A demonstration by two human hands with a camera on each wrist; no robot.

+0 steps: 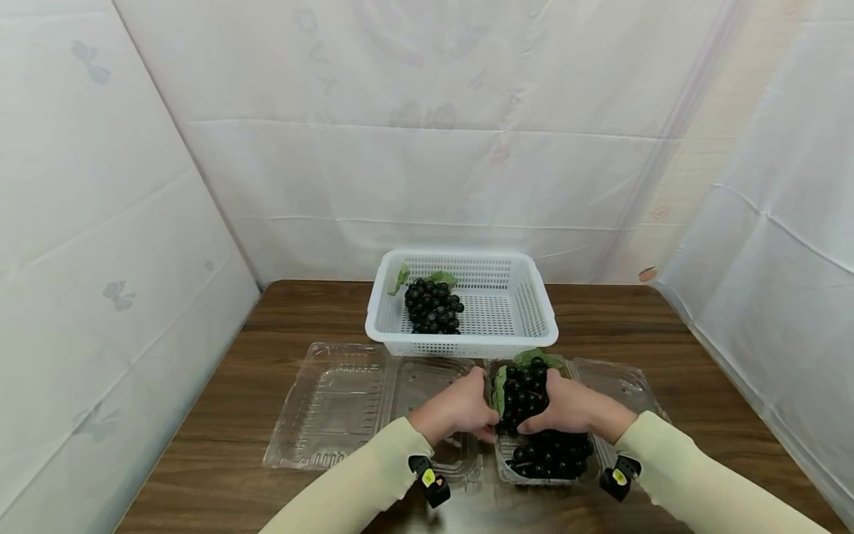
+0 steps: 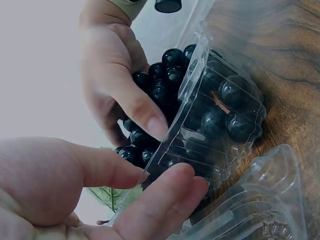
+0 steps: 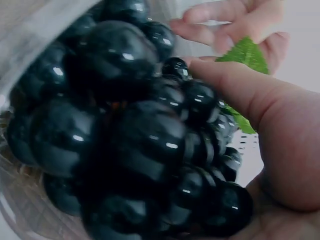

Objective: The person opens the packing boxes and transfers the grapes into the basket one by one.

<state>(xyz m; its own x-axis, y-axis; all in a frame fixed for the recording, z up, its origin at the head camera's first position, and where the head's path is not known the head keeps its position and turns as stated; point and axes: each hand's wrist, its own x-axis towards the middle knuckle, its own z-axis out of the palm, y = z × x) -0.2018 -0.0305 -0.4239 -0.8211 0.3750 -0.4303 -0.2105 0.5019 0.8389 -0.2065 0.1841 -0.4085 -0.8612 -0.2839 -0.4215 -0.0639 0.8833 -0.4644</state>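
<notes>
My right hand grips a bunch of dark grapes with green leaves, thumb and fingers on either side of it. This bunch is over an open clear plastic clamshell, in whose near part more dark grapes lie. On the clamshell's left side, my left hand pinches the rim between thumb and fingers, as the left wrist view shows. Grapes fill much of the right wrist view, beside my right thumb and a green leaf. The far fingers of my right hand are partly hidden behind the bunch.
A white perforated basket stands behind, holding another leafy grape bunch at its left. To the left lies a second open clear clamshell. The first clamshell's lid spreads rightward. White sheets surround the wooden table.
</notes>
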